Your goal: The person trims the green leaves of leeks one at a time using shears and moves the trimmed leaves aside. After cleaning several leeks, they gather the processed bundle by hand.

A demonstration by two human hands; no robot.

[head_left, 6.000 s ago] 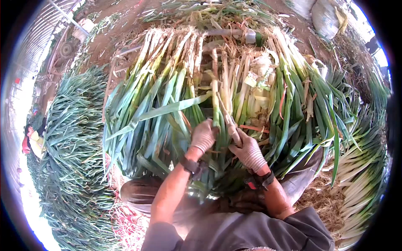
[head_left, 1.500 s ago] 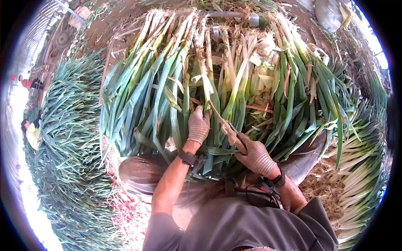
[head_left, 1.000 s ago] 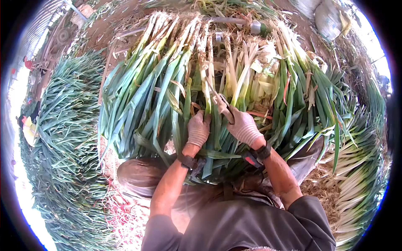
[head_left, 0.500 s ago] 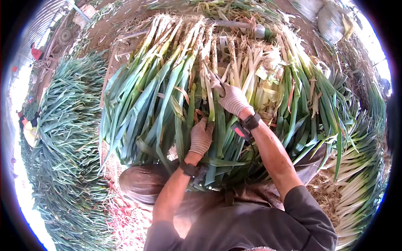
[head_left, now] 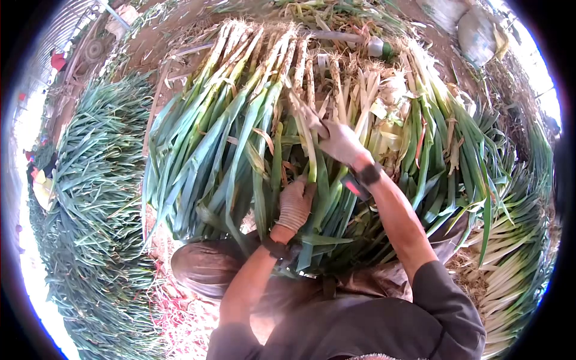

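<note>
The leek lies midway across the leek pile; along it, your right hand now clasps a brownish strip farther toward the pile's far edge than one second ago, so work appears centred on its pale length. The leek slants, greening where your left hand grips it.

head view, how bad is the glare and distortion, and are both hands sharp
Head view: strong fisheye bending towards the edges, black corners; head view, left edge: white glare swallows detail beside the green pile; head view, centre: the left hand shows fine ribbing, the right hand looks slightly softer.
</note>
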